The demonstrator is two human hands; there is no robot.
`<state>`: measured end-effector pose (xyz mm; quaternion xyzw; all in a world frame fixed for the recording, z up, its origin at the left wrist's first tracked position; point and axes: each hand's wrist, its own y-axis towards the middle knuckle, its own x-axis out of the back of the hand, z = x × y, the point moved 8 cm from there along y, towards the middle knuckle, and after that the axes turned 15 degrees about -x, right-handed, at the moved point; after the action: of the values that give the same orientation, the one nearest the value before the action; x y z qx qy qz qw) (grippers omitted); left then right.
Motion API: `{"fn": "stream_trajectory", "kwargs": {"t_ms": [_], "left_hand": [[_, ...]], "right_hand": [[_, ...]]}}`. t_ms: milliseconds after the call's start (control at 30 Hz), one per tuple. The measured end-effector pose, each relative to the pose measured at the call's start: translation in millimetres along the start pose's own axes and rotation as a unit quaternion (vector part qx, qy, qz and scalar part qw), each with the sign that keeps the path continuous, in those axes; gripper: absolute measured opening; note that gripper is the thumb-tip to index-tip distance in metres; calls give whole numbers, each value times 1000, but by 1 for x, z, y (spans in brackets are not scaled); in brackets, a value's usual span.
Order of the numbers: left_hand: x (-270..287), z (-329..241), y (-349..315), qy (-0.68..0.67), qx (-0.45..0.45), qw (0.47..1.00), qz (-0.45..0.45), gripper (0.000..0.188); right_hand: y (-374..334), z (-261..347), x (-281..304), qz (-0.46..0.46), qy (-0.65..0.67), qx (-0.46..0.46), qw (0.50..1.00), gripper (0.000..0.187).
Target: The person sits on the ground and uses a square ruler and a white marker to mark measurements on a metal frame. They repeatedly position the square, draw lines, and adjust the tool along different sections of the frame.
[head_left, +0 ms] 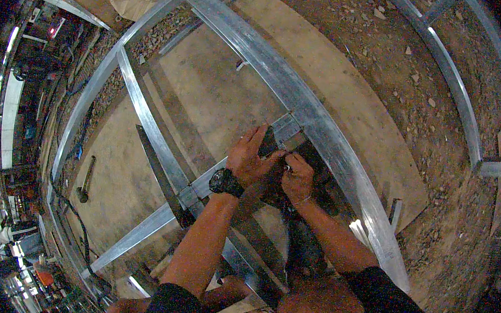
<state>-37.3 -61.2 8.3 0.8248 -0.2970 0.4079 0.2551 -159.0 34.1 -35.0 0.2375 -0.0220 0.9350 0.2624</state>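
A frame of shiny square metal tubing (326, 118) lies before me, with a crossbar (134, 237) meeting its right side rail. Near that joint, my left hand (249, 159) rests over the crossbar, its fingers and thumb around a dark flat piece (269, 142). A black watch (225, 182) is on the left wrist. Close beside it, my right hand (298, 178) is closed, fingers pinched together just below the joint. Whatever the right fingers grip is too small and dark to make out. Deep shadow hides the area under both hands.
A hammer (86, 180) lies on the brown board (111, 167) at left. A dark strip (161, 175) lies beside the inner bar (146, 110). More metal tubing (460, 74) stands at far right over stony dirt (412, 69). A black cable (78, 221) runs along the left.
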Motion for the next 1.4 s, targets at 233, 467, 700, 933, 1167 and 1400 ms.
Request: {"fn": "stream_trajectory", "kwargs": {"t_ms": [233,467,700,933,1167,1400], "left_hand": [[3,-4,-1,-4,-5,1000,-5,77],[3,-6,-1,9,-21,999,-38,76],[-3,-2,-6,25,-15,999,-33,76],[-6,-2,-3,-10,7,999,-47,68],[-4,8,-11,28,41,998,-30,70],[-10,10,-9,-23,52,998,-23,71]], "right_hand": [[3,5,2,41,10,-31,999,30],[2,8,4,20,25,-31,999,28],[4,14,5,50,15,-35,998,24],[-5,-21,-5,31,34,-14,999,40],[-12,-2,27,35,11,-130,991,29],[30,13,93,136,198,-267,933,58]]}}
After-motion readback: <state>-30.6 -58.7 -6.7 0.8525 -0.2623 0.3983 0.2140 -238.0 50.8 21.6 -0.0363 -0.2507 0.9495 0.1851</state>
